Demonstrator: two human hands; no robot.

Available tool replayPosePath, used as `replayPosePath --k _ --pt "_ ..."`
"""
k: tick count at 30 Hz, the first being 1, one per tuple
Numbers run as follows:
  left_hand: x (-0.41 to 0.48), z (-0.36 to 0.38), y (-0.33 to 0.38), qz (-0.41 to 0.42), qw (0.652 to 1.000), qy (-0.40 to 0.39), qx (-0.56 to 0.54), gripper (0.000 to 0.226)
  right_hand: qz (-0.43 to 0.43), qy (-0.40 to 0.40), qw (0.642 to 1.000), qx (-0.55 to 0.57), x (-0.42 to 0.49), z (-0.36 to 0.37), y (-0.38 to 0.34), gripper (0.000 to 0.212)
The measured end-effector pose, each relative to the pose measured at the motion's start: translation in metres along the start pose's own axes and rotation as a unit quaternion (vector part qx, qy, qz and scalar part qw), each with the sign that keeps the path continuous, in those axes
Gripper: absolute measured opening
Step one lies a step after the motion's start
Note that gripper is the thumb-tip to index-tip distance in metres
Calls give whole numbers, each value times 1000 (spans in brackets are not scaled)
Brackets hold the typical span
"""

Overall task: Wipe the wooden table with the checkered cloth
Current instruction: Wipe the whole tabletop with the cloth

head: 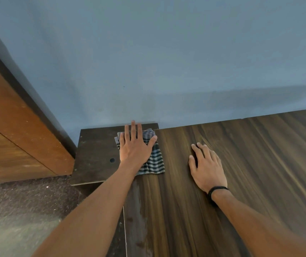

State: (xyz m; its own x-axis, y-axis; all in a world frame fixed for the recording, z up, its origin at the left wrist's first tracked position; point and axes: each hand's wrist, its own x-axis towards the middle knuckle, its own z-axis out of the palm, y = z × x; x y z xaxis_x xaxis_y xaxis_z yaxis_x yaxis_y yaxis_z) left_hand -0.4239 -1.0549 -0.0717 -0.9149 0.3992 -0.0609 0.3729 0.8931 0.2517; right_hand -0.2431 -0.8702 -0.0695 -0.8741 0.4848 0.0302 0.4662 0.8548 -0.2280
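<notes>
Left hand (pixel 134 147) presses flat on the checkered cloth (pixel 156 162) at the far left corner of the wooden table (pixel 241 164); right hand (pixel 207 169) rests open. The left edge looks dusty, perhaps unwiped.

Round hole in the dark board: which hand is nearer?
Left. The left hand presses the checkered cloth beside the hole; the right hand rests on the table, farther right.

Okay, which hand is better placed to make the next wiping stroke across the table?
Left. The left hand lies flat on the checkered cloth near the left edge of the wooden table; the right hand rests on bare wood, apart from it.
</notes>
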Motion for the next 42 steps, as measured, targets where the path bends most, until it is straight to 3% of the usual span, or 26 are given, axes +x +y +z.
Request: replayPosePath --k 8,16,25,32,39,42 --pt "-66 9 -3 0 1000 -13 12 81 -7 -19 1000 2 1 -4 -2 57" --pt "-26 6 3 -36 998 -36 27 91 -19 -24 1000 3 0 -6 -1 58" --pt "-72 8 -2 -19 997 -74 31 93 -31 -25 999 13 -3 -7 3 59" --pt "-22 -10 2 -50 996 -72 17 88 -33 -24 999 -1 0 -6 4 59" --pt "-92 10 0 -14 998 -60 23 89 -36 -25 999 3 -3 -8 1 58" --pt "-68 2 2 -18 997 -74 30 92 -34 -24 999 -1 -1 -9 1 58"
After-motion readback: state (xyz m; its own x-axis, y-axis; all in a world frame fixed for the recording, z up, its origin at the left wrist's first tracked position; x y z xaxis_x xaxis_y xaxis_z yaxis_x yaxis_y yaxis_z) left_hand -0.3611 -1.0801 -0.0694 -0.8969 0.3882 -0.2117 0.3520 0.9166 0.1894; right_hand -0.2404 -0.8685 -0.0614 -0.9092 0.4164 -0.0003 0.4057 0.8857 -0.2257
